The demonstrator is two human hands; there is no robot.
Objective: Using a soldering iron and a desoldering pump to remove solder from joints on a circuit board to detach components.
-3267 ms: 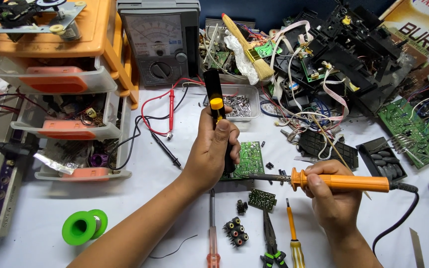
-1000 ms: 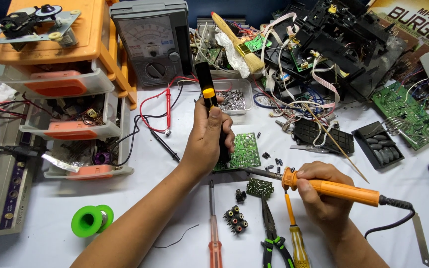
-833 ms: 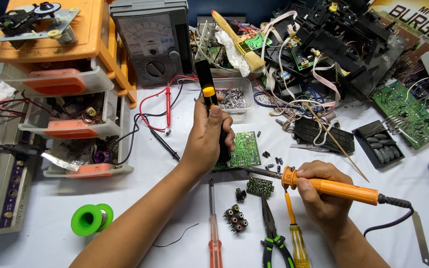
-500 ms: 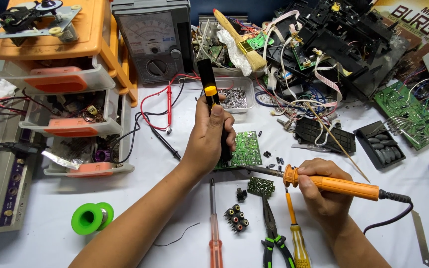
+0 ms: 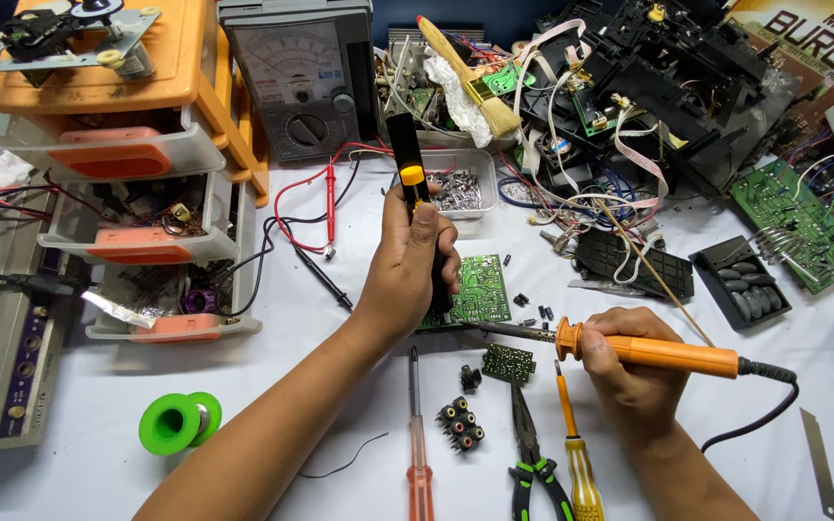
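My left hand [image 5: 415, 265] stands a pump [image 5: 413, 207] on the board [image 5: 475, 289], and my right hand [image 5: 634, 371] lays the iron [image 5: 629, 349] to that board's right. Pliers [image 5: 533, 463] lie between 2 screwdrivers [image 5: 419, 434] before the board, near me. The meter [image 5: 296, 72] stands behind, drawers [image 5: 137, 164] to its left.

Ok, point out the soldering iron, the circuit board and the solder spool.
soldering iron [image 5: 668, 354]: head view, orange handle.
circuit board [image 5: 480, 289]: head view, green face.
solder spool [image 5: 172, 423]: head view, green flange.
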